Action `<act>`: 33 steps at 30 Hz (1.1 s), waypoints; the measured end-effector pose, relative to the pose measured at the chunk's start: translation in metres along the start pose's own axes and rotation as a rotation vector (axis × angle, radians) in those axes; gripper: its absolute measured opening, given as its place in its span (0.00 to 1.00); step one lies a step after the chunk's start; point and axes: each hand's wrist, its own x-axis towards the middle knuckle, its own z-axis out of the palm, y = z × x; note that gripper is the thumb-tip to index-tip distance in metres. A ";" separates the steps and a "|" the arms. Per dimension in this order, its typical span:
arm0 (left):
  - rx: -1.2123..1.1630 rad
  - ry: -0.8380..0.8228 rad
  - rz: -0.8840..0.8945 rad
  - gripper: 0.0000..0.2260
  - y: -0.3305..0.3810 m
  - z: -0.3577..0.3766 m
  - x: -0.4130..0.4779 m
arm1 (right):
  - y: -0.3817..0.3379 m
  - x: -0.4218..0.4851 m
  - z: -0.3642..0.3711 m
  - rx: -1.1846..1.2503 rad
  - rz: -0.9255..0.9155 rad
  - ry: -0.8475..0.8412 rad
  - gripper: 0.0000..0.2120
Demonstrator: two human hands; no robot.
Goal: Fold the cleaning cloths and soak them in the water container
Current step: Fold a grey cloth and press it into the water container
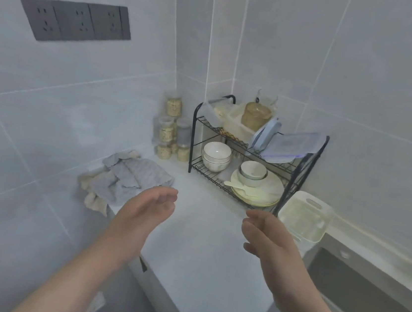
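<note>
A loose heap of grey and cream cleaning cloths (124, 179) lies at the left end of the white counter (204, 246), against the wall. A clear plastic water container (305, 216) stands on the counter at the right, beside the dish rack. My left hand (145, 209) hovers over the counter just right of the cloths, fingers relaxed, holding nothing. My right hand (265, 234) hangs over the counter just left of the container, fingers relaxed and empty.
A black wire dish rack (300, 164) holding bowls, plates and lidded boxes stands in the corner. Several small jars (171, 136) are stacked left of it. Dark wall sockets (76, 22) sit on the left wall. A grey sink edge (367, 274) lies at right.
</note>
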 end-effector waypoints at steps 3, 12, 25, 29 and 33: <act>0.011 0.009 -0.012 0.25 0.001 -0.002 0.018 | 0.000 0.020 0.002 0.004 0.020 -0.022 0.18; 0.067 -0.027 -0.007 0.27 0.007 -0.012 0.072 | -0.010 0.070 0.011 -0.006 0.020 -0.023 0.20; 0.251 -0.312 -0.072 0.23 -0.058 -0.068 0.254 | 0.012 0.177 0.086 0.051 0.177 0.160 0.19; 0.305 -0.343 -0.077 0.25 -0.080 -0.109 0.331 | 0.017 0.228 0.131 0.084 0.257 0.225 0.10; 0.469 -0.341 -0.064 0.08 -0.117 -0.149 0.385 | 0.028 0.274 0.173 0.024 0.295 0.223 0.10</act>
